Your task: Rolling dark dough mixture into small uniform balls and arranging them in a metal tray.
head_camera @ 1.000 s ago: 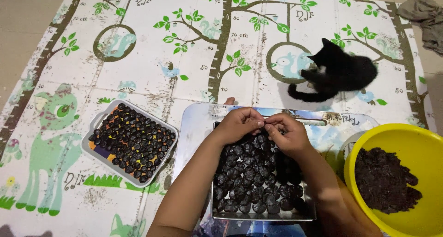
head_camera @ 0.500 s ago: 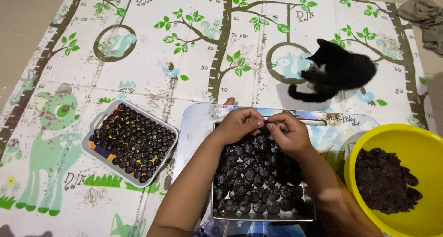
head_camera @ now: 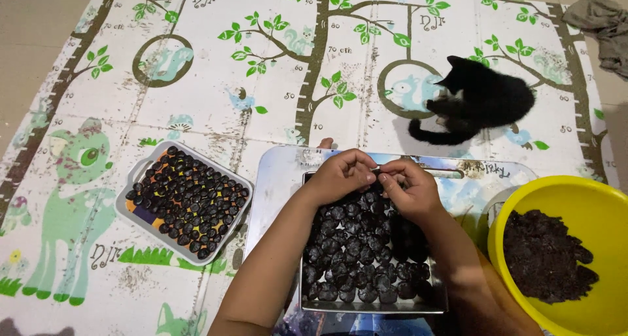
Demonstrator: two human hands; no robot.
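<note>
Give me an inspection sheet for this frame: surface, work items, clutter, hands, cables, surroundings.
Surface: printed play mat on the floor.
Work items: metal tray of dark balls; yellow bowl of dark paste; grey tray of balls at left.
Clutter: grey cloth at the top right.
Hands: left hand and right hand meet at the metal tray's far edge, fingers pinched together.
Cables: nothing seen.
Surroundings: black cat on the mat.
</note>
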